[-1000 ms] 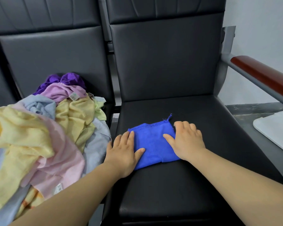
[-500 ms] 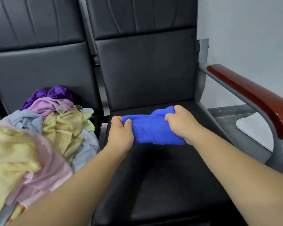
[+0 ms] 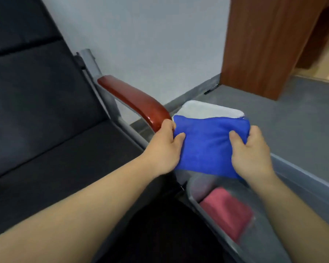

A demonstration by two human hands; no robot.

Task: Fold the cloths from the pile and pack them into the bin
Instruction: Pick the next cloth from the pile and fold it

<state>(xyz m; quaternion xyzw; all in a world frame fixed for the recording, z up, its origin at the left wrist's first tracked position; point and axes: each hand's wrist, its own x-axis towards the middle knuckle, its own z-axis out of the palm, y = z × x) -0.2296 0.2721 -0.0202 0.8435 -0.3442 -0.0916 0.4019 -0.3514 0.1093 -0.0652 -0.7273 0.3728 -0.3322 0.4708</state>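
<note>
One folded blue cloth point(image 3: 207, 147) is held over the bin point(image 3: 300, 179), left hand point(image 3: 164, 150) and right hand point(image 3: 253, 154) each pinching an end, fingers closed on it. At least a red cloth point(image 3: 228, 211) is already packed. Pile out of view, remainder unknown.

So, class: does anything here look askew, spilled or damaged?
Nothing stands out. Both hands, left and right, hold the folded blue cloth above the bin, where a red cloth lies.
</note>
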